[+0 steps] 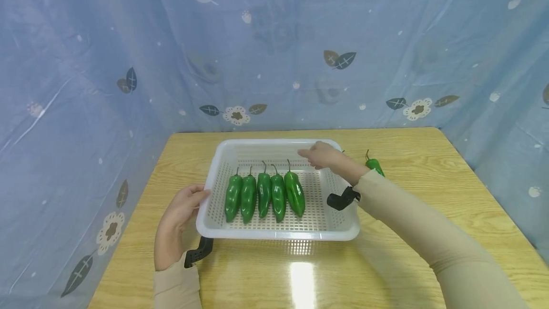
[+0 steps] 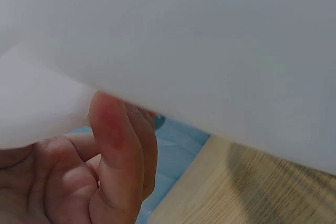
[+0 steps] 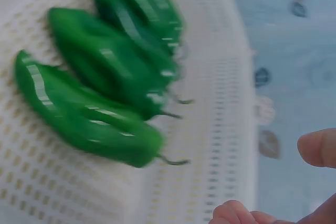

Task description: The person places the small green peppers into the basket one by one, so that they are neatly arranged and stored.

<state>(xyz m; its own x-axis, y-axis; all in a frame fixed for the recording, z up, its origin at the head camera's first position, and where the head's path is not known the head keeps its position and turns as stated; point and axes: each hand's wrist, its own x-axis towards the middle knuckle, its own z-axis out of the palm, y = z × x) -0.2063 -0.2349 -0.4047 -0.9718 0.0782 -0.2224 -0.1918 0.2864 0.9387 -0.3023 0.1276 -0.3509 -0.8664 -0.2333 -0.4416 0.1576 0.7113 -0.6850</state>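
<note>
A white basket sits on a wooden table, with five green peppers lying side by side on its perforated floor, stems toward its far wall. The left hand holds the basket's left rim, thumb on top of the edge and fingers curled under it, as the left wrist view shows from below. The right hand hovers over the basket's far right corner, holding nothing, fingers loosely extended toward the left; in the blurred right wrist view its fingertips show apart beside the peppers. A sixth pepper lies on the table just outside the basket's right wall, partly hidden behind the right forearm. Blue leaf-print cloth hangs behind the table.
</note>
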